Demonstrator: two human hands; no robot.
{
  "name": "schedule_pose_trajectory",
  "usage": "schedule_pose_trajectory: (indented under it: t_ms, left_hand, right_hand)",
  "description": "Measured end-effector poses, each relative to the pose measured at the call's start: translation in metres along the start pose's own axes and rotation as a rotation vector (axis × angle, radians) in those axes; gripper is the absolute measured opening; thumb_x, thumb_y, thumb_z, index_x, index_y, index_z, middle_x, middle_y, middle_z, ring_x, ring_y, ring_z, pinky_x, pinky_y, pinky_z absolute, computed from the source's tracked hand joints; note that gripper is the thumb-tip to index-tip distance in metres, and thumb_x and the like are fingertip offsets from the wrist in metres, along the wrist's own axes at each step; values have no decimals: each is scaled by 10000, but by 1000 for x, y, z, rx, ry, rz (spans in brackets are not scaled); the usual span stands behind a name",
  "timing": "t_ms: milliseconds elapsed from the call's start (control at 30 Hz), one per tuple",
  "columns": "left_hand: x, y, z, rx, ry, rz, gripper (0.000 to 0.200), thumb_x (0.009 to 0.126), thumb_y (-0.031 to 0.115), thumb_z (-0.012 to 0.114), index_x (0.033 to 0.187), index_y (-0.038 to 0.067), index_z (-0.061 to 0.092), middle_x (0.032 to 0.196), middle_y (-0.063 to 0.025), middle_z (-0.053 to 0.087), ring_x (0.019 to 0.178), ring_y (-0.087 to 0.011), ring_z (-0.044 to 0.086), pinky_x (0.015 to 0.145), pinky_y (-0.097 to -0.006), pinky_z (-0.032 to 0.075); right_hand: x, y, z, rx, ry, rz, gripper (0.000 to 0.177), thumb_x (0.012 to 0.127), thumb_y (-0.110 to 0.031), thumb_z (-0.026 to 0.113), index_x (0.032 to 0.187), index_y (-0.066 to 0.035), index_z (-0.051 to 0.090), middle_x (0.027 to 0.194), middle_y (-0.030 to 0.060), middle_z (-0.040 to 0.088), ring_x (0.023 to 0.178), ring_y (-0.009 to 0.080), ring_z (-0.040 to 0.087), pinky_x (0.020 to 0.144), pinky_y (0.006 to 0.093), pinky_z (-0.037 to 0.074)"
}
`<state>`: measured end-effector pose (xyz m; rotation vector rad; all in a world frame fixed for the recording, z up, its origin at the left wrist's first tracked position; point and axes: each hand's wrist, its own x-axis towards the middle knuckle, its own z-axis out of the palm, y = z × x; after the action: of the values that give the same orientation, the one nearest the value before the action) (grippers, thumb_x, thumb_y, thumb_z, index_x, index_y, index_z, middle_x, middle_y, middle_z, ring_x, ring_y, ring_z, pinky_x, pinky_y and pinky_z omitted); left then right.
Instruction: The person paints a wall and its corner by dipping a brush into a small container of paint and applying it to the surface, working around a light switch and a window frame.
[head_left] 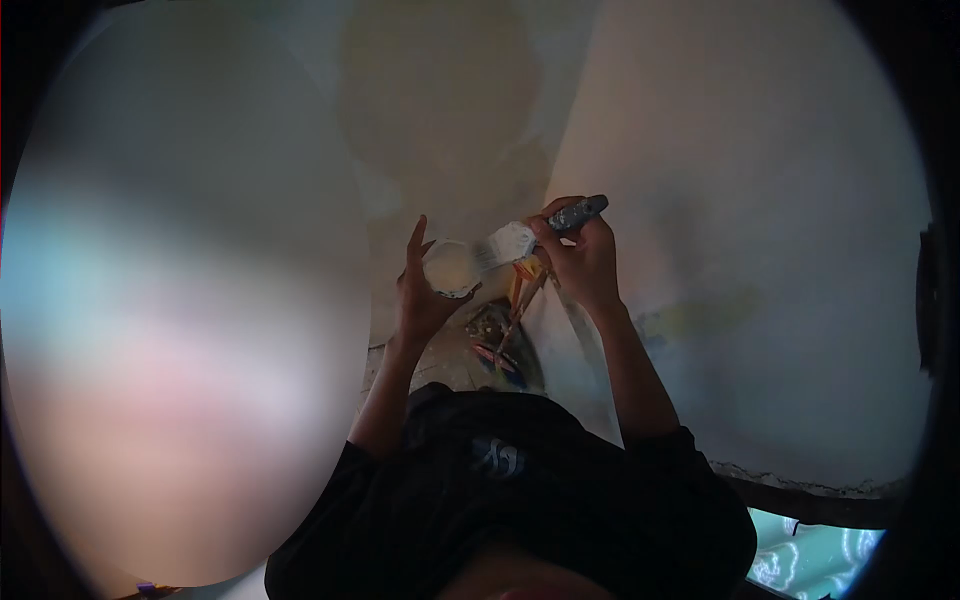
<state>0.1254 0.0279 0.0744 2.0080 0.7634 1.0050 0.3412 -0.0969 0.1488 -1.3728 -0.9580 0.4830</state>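
Observation:
My left hand (422,302) is wrapped round a small round tub (452,268), its thumb and fingers on opposite sides of the rim. Something pale and cream-coloured shows inside the tub. In my right hand (588,262) is a wide paintbrush (510,244), held by its dark, paint-spotted handle. White paint coats the brush head, which points left, and its bristle tips are at the tub's right edge. Whether they touch the tub cannot be made out.
Ahead is a pale wall (440,110) with a brownish patch. Another pale surface (760,250) slopes along the right. A large blurred pale shape (180,330) fills the left. Cluttered items (505,350) lie below my hands. Shiny turquoise sheeting (815,550) shows at lower right.

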Motion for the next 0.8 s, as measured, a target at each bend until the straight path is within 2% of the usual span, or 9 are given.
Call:
schedule_pose_trajectory:
  t_ms: [200,267,433,500,533,633,700,733,800]
  left_hand:
    - [5,-10,28,-23,-37,-22,1321,646,200,1060,1707,149,273,1342,-223,697,1213,-367,728,1040,-490,610]
    - [6,-7,43,-36,-101,-9,1331,637,208,1064,1707,149,274,1343,-226,695,1213,-371,726,1037,-492,608]
    - [0,-6,70,-27,-156,-25,1356,611,247,1080,1705,149,285,1352,-237,691,1213,-387,721,1029,-503,604]
    - [-3,-9,67,6,-173,-5,1357,606,280,1084,1703,144,296,1357,-243,688,1217,-395,715,1029,-506,600]
    - [-6,-17,65,15,-167,6,1356,607,296,1085,1702,139,299,1359,-241,687,1221,-396,712,1029,-504,599]
    - [-2,-35,61,-27,-145,-5,1366,597,319,1090,1697,121,305,1362,-242,681,1217,-396,707,1026,-499,599]
    - [0,-32,53,-39,-111,23,1379,577,325,1098,1690,118,311,1344,-248,682,1206,-400,710,1020,-501,603]
    - [1,-36,52,-51,-84,56,1379,577,325,1098,1690,118,311,1344,-248,682,1206,-400,710,1020,-501,603]
    - [-1,-51,46,-28,-137,2,1381,571,326,1101,1686,117,313,1319,-253,685,1199,-398,711,1019,-503,605]
  right_hand:
    - [-16,7,-19,20,156,-55,144,1022,-75,761,1109,-6,669,976,72,746,914,135,747,826,329,638]
    - [-28,17,-18,174,124,-61,125,1021,-80,764,1072,4,686,961,69,748,903,126,736,825,320,622]
    - [-57,43,-21,-3,182,-91,145,1022,-122,775,1004,5,708,945,67,756,851,114,725,748,303,594]
    - [-58,44,-31,-31,159,45,149,1026,-145,778,1031,-10,716,950,61,763,831,121,725,743,308,594]
    - [-59,42,-32,-44,159,4,149,1026,-145,778,1031,-10,716,950,61,763,831,121,725,743,308,594]
    - [-43,25,-41,-169,150,-93,122,1035,-137,766,1046,-24,722,954,65,765,848,127,727,779,316,594]
    - [-28,14,-48,24,49,-100,85,1033,-84,755,1095,-31,731,987,72,783,920,141,751,838,322,602]
    - [-12,1,-54,12,43,-142,85,1033,-84,755,1095,-31,731,987,72,783,920,141,751,838,322,602]
    - [14,-41,-62,-158,-72,-306,81,1010,-1,748,1089,-23,748,1059,87,805,1011,155,764,918,332,609]
